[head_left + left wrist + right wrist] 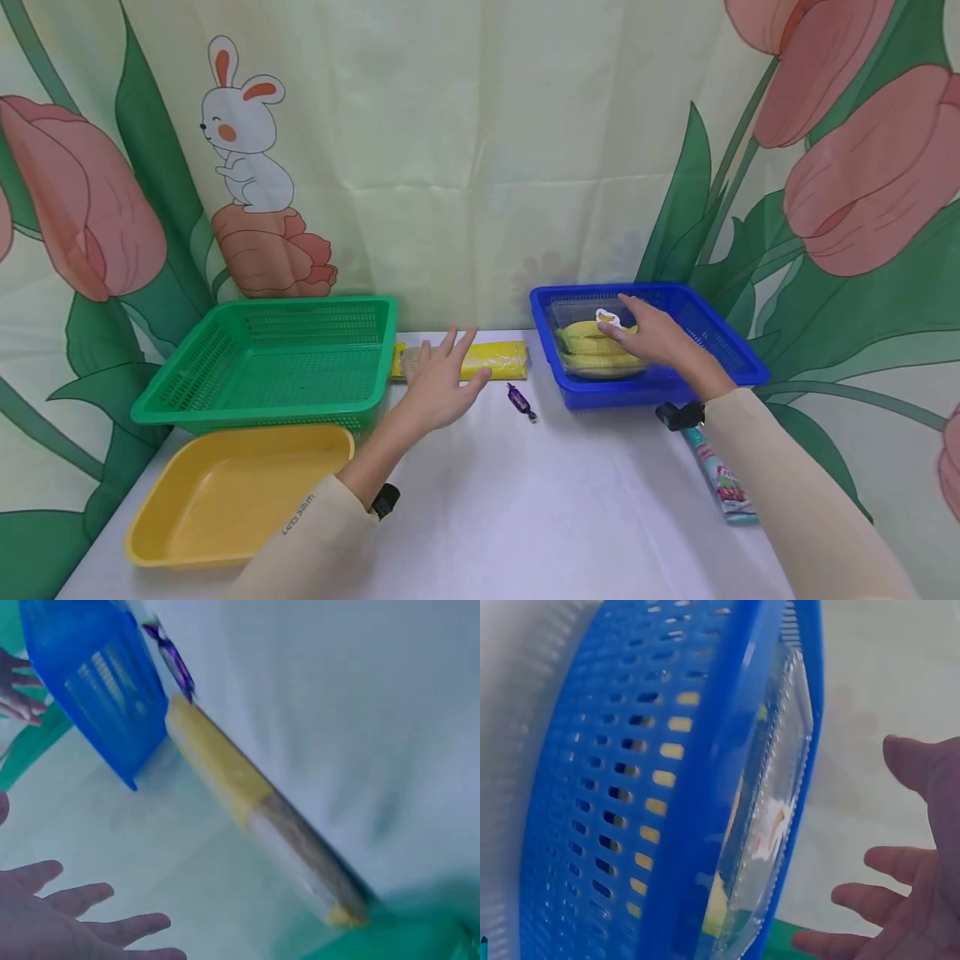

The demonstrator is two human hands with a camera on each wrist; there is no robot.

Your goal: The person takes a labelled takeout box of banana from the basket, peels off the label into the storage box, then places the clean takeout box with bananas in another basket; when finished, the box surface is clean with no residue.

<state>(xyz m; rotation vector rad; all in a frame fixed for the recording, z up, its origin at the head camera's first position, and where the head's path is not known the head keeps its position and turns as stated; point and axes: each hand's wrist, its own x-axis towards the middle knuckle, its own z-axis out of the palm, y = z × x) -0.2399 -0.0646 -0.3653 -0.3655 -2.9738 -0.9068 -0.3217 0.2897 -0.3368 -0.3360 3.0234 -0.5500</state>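
In the head view my left hand [438,396] hovers with fingers spread, overlapping a long yellow packet [497,361] at the back of the table. The left wrist view has this packet [225,776], part yellow and part see-through, apart from my fingers. A purple wrapped candy [519,401] lies just in front of it. My right hand [660,337] is over the blue basket [645,395], next to a clear plastic box of bananas [596,360] with a banana sticker on its lid. Spread fingers and a gap to the box show in the right wrist view.
A green basket [300,367] stands at the back left, with a yellow tray [240,492] before it. One blue and pink packet [720,475] lies at the right, partly under my right sleeve. A printed curtain [480,167] hangs behind the table.
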